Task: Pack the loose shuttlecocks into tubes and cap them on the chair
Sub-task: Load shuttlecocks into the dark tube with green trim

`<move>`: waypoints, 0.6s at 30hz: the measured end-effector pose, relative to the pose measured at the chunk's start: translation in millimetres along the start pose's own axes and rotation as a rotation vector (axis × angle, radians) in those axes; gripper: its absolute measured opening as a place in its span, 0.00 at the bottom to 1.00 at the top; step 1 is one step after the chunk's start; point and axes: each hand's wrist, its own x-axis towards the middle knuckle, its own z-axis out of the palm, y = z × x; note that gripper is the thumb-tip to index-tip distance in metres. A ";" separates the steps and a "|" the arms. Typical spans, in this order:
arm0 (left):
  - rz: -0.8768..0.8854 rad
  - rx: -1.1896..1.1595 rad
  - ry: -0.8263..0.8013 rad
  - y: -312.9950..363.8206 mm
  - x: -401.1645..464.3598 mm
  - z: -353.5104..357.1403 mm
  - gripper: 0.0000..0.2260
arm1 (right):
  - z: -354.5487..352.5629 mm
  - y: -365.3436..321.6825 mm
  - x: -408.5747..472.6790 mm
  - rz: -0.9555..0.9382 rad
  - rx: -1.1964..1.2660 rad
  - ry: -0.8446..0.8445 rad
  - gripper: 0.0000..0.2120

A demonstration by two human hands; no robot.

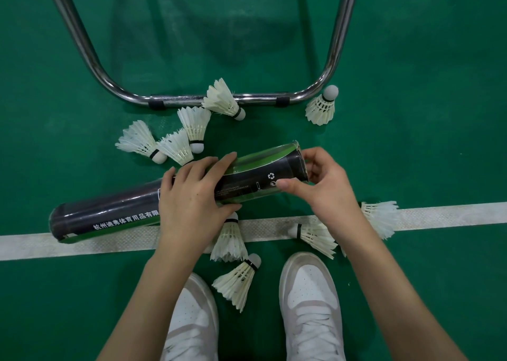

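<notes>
Green court floor (411, 86) with a white line (68, 242) and a chrome chair frame (208, 99) up top; the tube (175, 193) is held across the middle, just above the line. Left hand (192, 196) grasps its midsection, right hand (323, 185) pinches the open end's rim. Looks like the loading step: next, grab one of the loose shuttlecocks (233, 240) scattered around and feed it in cork-first.

We see a glossy film-wrapped tube (115, 212); beyond it a polished metal chair frame (219, 99) and feathered shuttlecocks (137, 139) (matt) on textured matt floor (411, 154).
</notes>
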 end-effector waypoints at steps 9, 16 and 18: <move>-0.011 0.020 0.003 -8.8 -5.2 -1.7 0.39 | 7.2 0.3 -1.7 0.012 0.037 -0.182 0.10; -0.028 0.021 -0.015 -12.5 -9.7 -3.1 0.39 | 8.5 2.4 -2.1 0.022 0.017 -0.206 0.11; -0.030 0.022 -0.018 -13.8 -10.8 -3.8 0.38 | 11.2 2.6 -1.7 0.046 0.050 -0.235 0.13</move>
